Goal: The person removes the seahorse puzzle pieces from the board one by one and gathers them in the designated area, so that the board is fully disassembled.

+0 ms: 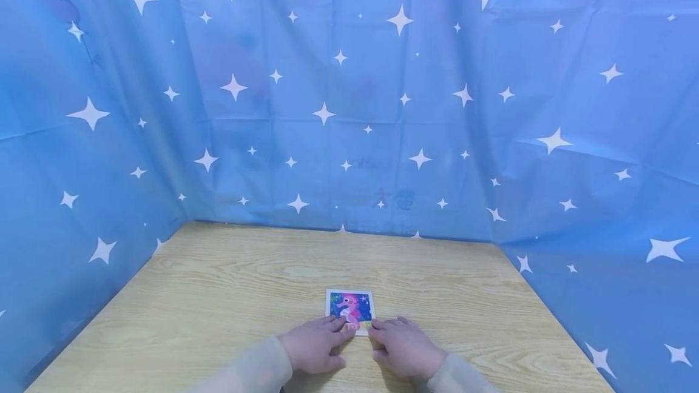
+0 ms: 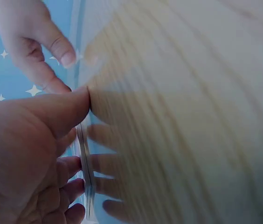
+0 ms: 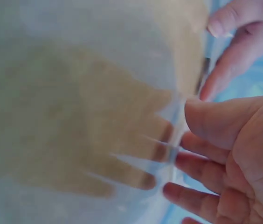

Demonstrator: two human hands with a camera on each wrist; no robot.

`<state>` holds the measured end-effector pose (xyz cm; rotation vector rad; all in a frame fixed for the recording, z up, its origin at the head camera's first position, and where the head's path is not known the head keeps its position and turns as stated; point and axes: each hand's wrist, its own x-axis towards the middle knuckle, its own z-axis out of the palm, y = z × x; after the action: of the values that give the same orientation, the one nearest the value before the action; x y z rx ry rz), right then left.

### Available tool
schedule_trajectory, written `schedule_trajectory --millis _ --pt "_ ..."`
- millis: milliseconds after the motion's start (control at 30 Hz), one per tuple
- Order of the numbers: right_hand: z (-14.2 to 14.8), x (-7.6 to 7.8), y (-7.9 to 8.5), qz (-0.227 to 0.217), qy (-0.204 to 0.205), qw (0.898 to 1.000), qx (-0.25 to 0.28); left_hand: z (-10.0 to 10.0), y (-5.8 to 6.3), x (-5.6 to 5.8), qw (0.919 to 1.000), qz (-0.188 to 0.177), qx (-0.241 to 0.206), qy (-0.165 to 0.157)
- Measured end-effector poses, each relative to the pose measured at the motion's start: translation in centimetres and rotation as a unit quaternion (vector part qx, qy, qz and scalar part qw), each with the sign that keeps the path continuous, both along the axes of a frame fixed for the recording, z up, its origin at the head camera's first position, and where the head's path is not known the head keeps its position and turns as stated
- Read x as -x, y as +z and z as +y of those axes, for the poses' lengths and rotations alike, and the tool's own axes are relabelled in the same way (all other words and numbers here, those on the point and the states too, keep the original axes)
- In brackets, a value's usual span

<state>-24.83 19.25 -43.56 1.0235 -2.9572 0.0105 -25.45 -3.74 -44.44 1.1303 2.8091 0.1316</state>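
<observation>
A small square picture [image 1: 349, 303] with a white border lies flat on the wooden table, showing a pink seahorse on dark blue. Fingers of my left hand [image 1: 318, 344] rest over its lower left part. At its lower right corner, my right hand [image 1: 406, 347] touches the edge with fairly straight fingers. The left wrist view gives the picture's thin layered edge [image 2: 88, 177] beside my left fingertips. In the right wrist view, my right fingers [image 3: 199, 168] are spread near the tabletop, with the left hand [image 3: 248, 35] beyond the thumb.
Wood-grain tabletop [image 1: 246, 278] surrounds the picture on all sides. Blue curtains [image 1: 371, 90] with white stars stand behind the table and along its left and right edges.
</observation>
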Motion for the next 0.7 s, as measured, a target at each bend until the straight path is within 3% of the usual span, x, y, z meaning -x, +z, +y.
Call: schedule_trajectory --millis 167,300,467,567,700 --pt "-0.6 1.4 1.0 -0.028 0.021 0.999 0.033 -0.1 0.0 -0.1 1.0 0.0 -0.002 0.0" --pt "-1.9 3.8 1.2 -0.073 -0.038 0.992 0.099 -0.2 0.0 -0.2 0.9999 -0.011 -0.01 0.006" --pt "-4.0 7.0 0.2 -0.092 -0.103 0.971 0.193 -0.4 0.2 -0.1 0.9996 -0.023 -0.013 0.007" --pt "-5.0 8.6 -0.8 -0.103 -0.111 0.961 0.231 -0.4 0.1 -0.1 0.9995 -0.027 -0.018 0.005" --pt "-5.8 9.8 -1.8 -0.109 -0.111 0.957 0.245 -0.2 -0.1 -0.1 0.9992 -0.029 -0.027 0.002"
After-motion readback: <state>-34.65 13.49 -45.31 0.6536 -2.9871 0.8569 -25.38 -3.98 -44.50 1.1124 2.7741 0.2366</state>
